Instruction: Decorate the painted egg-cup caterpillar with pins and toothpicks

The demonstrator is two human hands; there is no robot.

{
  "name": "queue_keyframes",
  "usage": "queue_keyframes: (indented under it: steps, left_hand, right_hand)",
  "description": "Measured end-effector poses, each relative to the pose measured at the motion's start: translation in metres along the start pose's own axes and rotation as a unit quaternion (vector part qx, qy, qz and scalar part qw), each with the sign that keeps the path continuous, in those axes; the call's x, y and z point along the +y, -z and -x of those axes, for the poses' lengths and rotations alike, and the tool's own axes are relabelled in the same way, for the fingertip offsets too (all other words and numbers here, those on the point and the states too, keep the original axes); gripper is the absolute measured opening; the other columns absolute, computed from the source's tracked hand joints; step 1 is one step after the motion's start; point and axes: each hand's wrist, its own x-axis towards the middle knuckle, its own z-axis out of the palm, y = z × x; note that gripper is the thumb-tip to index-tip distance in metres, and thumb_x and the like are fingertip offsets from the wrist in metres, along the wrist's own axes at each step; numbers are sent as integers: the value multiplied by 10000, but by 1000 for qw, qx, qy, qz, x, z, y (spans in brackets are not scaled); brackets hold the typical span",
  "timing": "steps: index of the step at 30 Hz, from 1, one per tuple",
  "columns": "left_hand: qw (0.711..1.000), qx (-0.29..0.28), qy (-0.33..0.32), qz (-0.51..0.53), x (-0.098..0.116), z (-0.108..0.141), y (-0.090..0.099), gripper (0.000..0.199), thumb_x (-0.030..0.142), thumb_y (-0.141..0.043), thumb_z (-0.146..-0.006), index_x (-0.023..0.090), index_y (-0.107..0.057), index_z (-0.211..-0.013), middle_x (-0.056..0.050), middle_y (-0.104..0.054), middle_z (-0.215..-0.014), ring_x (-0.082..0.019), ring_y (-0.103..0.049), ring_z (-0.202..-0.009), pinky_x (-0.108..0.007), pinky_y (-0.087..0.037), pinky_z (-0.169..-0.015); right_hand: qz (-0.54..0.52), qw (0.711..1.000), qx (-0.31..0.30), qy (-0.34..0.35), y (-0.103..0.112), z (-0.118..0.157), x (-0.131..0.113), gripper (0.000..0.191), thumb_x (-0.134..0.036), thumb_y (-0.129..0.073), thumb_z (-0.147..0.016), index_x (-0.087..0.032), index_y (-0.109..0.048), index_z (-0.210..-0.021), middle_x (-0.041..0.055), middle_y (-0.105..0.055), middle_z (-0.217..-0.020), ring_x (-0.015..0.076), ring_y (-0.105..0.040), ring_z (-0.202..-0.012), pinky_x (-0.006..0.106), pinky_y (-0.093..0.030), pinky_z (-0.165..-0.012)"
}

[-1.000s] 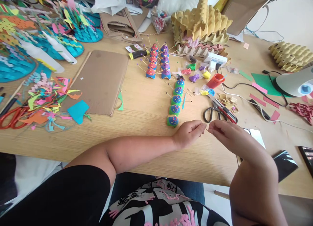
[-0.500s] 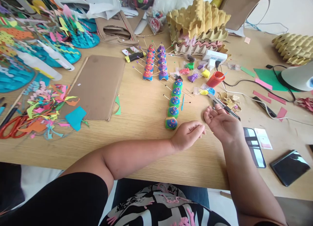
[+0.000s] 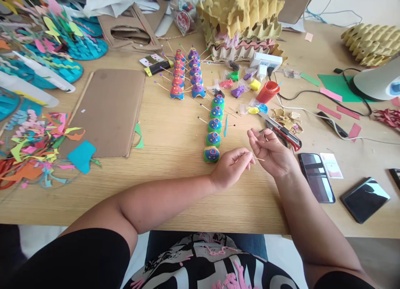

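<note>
My left hand (image 3: 233, 168) is closed in a pinch on a thin wooden toothpick (image 3: 258, 158), whose tip points right toward my other palm. My right hand (image 3: 273, 153) is turned palm up beside it, fingers curled and thumb drawn in; a small dark bit shows at its fingertips, too small to name. Just left of my left hand, a green and blue caterpillar made of egg-carton cups (image 3: 213, 138) lies on the table, with dark-tipped sticks near its upper end. Beyond it stand a red caterpillar (image 3: 178, 78) and a purple caterpillar (image 3: 196, 75) with sticks poking out.
A utility knife (image 3: 283, 133) lies behind my right hand, near a red cup (image 3: 268, 92) and bags of coloured clay (image 3: 238, 91). Cardboard (image 3: 106, 114) and paper scraps (image 3: 40, 147) are at left. Phones (image 3: 317, 176) lie at right; egg trays (image 3: 240, 14) stand at the back.
The view has shifted a little, so the table things sit further left. My hands stay close together, and the toothpick in my left hand shows more clearly.
</note>
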Motion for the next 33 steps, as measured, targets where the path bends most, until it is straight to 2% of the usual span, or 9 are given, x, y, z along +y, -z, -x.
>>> queue_keyframes:
  steps: [3, 7, 11, 13, 15, 20, 24, 29, 33]
  left_hand:
    - [1000, 0, 0, -1, 1, 0, 0, 387, 505, -509, -1024, 177, -635, -862, 8, -580, -747, -120, -533, -734, -270, -425, -735]
    - [1000, -2, 3, -3, 0, 0, 0, 377, 492, -507, -1031, 177, -634, -866, 8, -584, -754, -117, -518, -718, -271, -417, -721]
    - [1000, -4, 4, 3, -1, 1, 0, 363, 474, -516, -1031, 177, -637, -861, 7, -588, -755, -114, -504, -703, -271, -407, -705]
    - [1000, -1, 8, 4, -1, 1, 0, 362, 476, -520, -1028, 178, -640, -862, 8, -591, -754, -113, -494, -692, -272, -402, -696]
    - [1000, 6, 9, 7, 0, 1, 0, 363, 478, -522, -1026, 178, -642, -861, 11, -588, -743, -111, -493, -689, -271, -398, -693]
    - [999, 34, -1, 24, 0, -2, -1, 347, 494, -560, -991, 174, -656, -896, 19, -577, -720, -109, -512, -702, -262, -403, -696]
    - [997, 58, 12, 47, 0, -5, -1, 349, 513, -612, -947, 171, -680, -943, 19, -591, -732, -100, -501, -682, -253, -402, -666]
    - [994, 77, 20, 76, 1, -6, -1, 336, 492, -697, -897, 165, -747, -957, 8, -634, -748, -94, -514, -692, -249, -443, -692]
    - [993, 83, 17, 76, 0, -7, -1, 351, 501, -711, -898, 169, -804, -965, -17, -690, -790, -93, -524, -705, -250, -465, -703]
  right_hand:
    - [-10, 1000, 15, -3, -1, -2, 2, 309, -123, -794, -776, -295, -598, -941, -45, -801, -1127, 75, -732, -1233, 150, -618, -967]
    - [23, 999, 50, 0, -1, -4, 2, 302, -244, -834, -811, -287, -609, -1008, -39, -809, -983, 64, -782, -935, 123, -619, -734]
    - [135, 987, 70, 53, -2, -5, 1, 364, -445, -828, -827, -281, -586, -1043, -70, -662, -675, 78, -557, -492, 172, -362, -395]
    - [173, 979, 72, 81, -3, -4, 1, 326, -493, -771, -865, -273, -596, -1030, -99, -492, -563, 83, -380, -426, 216, -265, -387]
    - [180, 979, 57, 76, -5, -2, 0, 271, -480, -725, -885, -267, -604, -1001, -98, -400, -563, 93, -330, -454, 236, -242, -419]
    - [161, 986, 10, 34, -6, -1, -1, 304, -376, -774, -799, -280, -552, -984, -52, -602, -750, 111, -468, -572, 248, -321, -489]
    - [173, 983, 17, 57, -5, -3, -1, 416, -494, -832, -768, -285, -517, -941, -23, -712, -850, 116, -534, -600, 244, -308, -486]
    - [158, 984, 34, 78, -6, -2, 0, 552, -613, -877, -709, -252, -464, -769, -51, -588, -671, 88, -428, -518, 238, -251, -471]
    - [135, 987, -3, 87, -8, 1, 2, 600, -646, -890, -682, -234, -455, -702, -54, -481, -681, 77, -319, -536, 245, -251, -489]
